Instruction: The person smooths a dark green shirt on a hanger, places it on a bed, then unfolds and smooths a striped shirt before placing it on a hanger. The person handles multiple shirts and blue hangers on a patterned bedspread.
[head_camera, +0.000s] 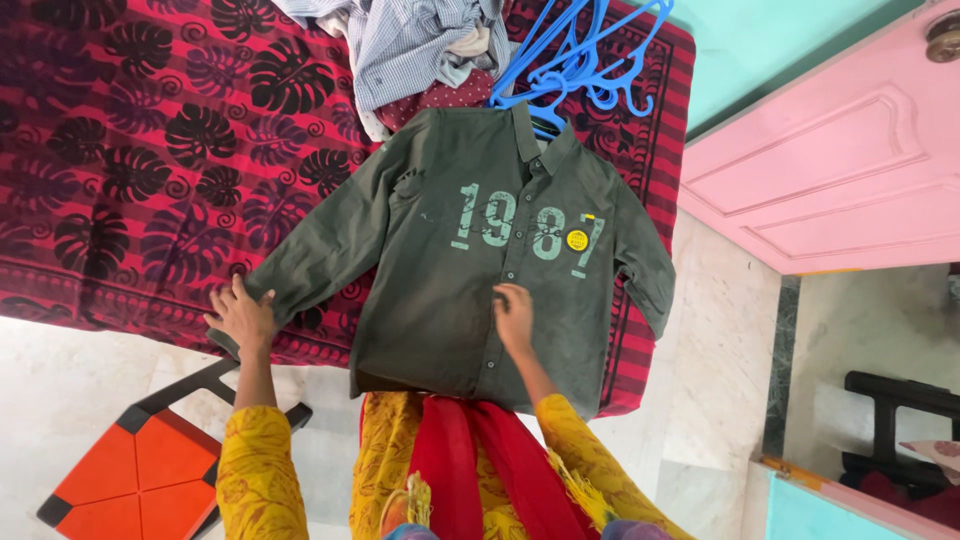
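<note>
Hands: left hand (240, 315) lies flat, fingers spread, pressing the cuff end of one sleeve of the dark green long-sleeved cotton shirt (450, 300); right hand (513, 315) rests palm down, fingers extended, on the button placket low on the shirt front. Neither grips anything.

Shirt: spread front-up on the bed, collar pointing away from the person, hem at the near edge just in front of the body. One sleeve is stretched out diagonally under the left hand; the other hangs bent over the bed's side, unsupported and well apart from either hand.

Bed cover: red and black leaf-patterned cloth (130, 160).

Nearby: heap of striped and dotted garments (420, 50) touching the collar area; cluster of blue plastic hangers (580, 60) just beyond the collar; orange and black plastic stool (140, 470) on the floor beside the left arm.

Risks, as judged: the dangling sleeve may drag the shirt sideways off the edge, as only flat palms hold it; the hem, right at the edge, could slip down; hanger hooks may snag the collar.
</note>
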